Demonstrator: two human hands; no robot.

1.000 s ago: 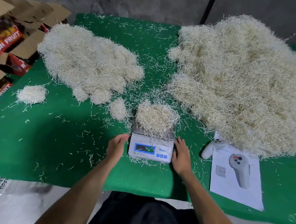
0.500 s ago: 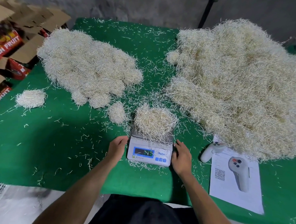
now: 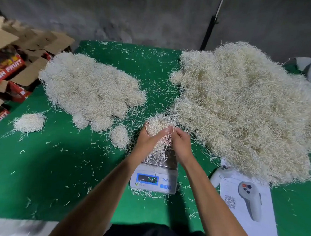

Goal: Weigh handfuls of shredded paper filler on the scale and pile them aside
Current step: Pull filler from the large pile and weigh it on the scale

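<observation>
A small white digital scale (image 3: 154,181) stands on the green table (image 3: 40,175) near me, its blue display lit. My left hand (image 3: 148,138) and my right hand (image 3: 181,144) are cupped together just above its metal pan, holding a handful of shredded paper filler (image 3: 157,126). Loose strands hang from it down to the pan. A big heap of filler (image 3: 247,108) fills the right side. A pile of clumped handfuls (image 3: 91,89) lies at the left, with a separate small clump (image 3: 119,135) close to my left hand.
Another small clump (image 3: 29,122) lies far left. Two white controllers (image 3: 218,174) (image 3: 249,196) rest on a printed sheet (image 3: 250,216) at the right. Open cardboard fruit boxes (image 3: 11,67) stand beyond the left edge. Stray strands cover the cloth. A black pole (image 3: 209,28) rises behind.
Both hands left the sides of the scale, closed around the handful on the pan and lifted it. The camera view tilted down, so the scale sits lower in the frame.
</observation>
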